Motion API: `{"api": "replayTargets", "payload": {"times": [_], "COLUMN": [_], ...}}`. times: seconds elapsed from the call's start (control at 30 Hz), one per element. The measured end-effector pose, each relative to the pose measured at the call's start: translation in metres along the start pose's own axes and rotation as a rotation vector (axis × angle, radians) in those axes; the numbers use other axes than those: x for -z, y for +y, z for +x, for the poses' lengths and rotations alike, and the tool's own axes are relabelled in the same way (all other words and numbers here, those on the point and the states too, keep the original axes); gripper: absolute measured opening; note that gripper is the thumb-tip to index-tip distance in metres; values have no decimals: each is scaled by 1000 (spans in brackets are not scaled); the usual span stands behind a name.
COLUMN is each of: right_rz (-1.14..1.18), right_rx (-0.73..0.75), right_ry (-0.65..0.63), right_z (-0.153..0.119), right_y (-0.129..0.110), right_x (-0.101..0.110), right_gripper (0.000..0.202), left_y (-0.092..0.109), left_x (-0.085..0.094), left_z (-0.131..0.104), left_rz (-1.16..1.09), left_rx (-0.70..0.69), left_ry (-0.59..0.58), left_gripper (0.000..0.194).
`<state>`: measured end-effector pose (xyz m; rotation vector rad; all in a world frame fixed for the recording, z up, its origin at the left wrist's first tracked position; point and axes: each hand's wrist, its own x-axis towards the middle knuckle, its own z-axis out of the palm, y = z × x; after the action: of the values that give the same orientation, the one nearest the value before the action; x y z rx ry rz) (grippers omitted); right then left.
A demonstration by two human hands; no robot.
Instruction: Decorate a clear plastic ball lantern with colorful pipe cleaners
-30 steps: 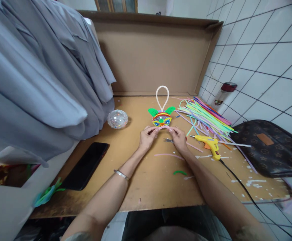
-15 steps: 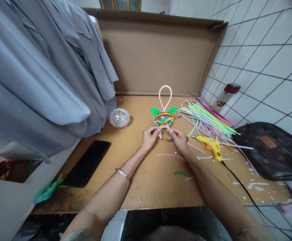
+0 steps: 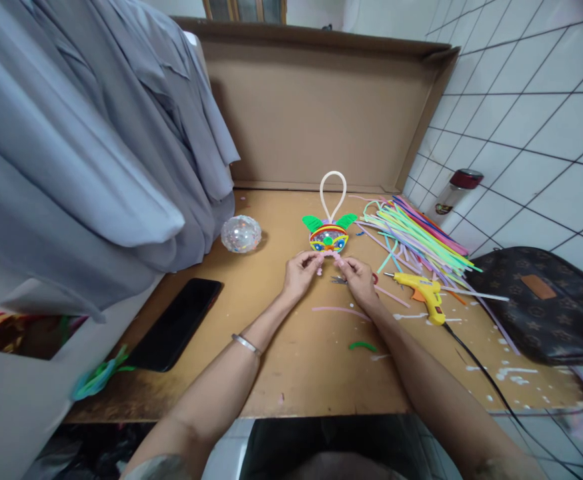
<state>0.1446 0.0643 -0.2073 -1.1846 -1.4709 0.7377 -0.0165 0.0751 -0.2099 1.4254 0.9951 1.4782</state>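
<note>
A twisted pink pipe cleaner (image 3: 329,254) stretches between my two hands. My left hand (image 3: 301,272) pinches one end of it, and my right hand (image 3: 357,275) pinches the other. Just beyond the fingertips sits a decorated clear ball (image 3: 328,237) with green ears, blue eyes, red and yellow trim, and a cream loop (image 3: 332,175) standing up from its top. A pair of scissors (image 3: 339,280) lies partly under my right hand, so only the blades and a bit of red handle show. Nearer me are a straight pink pipe cleaner (image 3: 339,309) and a short green piece (image 3: 362,346).
At right lie a heap of coloured pipe cleaners (image 3: 416,233), a yellow glue gun (image 3: 424,293) with its cord, and a brown bag (image 3: 546,300). A clear ball (image 3: 241,234) and a black phone (image 3: 176,325) are at left. A cardboard panel (image 3: 321,113) stands behind; grey cloth (image 3: 136,133) hangs left.
The view has shifted very slightly. Both hands stay in nearly the same place, still pinching the pink pipe cleaner; its dangling curl shows less below the left fingertips.
</note>
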Motion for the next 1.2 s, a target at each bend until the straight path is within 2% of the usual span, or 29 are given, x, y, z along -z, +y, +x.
{"api": "replayTargets", "payload": {"times": [0.27,0.5,0.87,1.1,1.2], "right_rz": [9,70,169,96,103], "right_rx": [48,-52,-133,30,25], "right_ry": [24,61,165,169,157], "right_z": [1,2,8,8,8], "right_y": [3,10,13,12,11], "right_x": [0,-3,0,3,4], "right_gripper": [35,39,37,28,29], "left_y": [-3,-8,-7,-6,-6], "left_x": [-2,-1,12,11,10], "left_z": [2,5,9,7,5], "left_rz": [-24,-50,61,-5,-21], "left_rx": [15,50,25,83,127], "left_ry": [51,120,41,-12,-21], "left_gripper": [36,37,28,33,36]}}
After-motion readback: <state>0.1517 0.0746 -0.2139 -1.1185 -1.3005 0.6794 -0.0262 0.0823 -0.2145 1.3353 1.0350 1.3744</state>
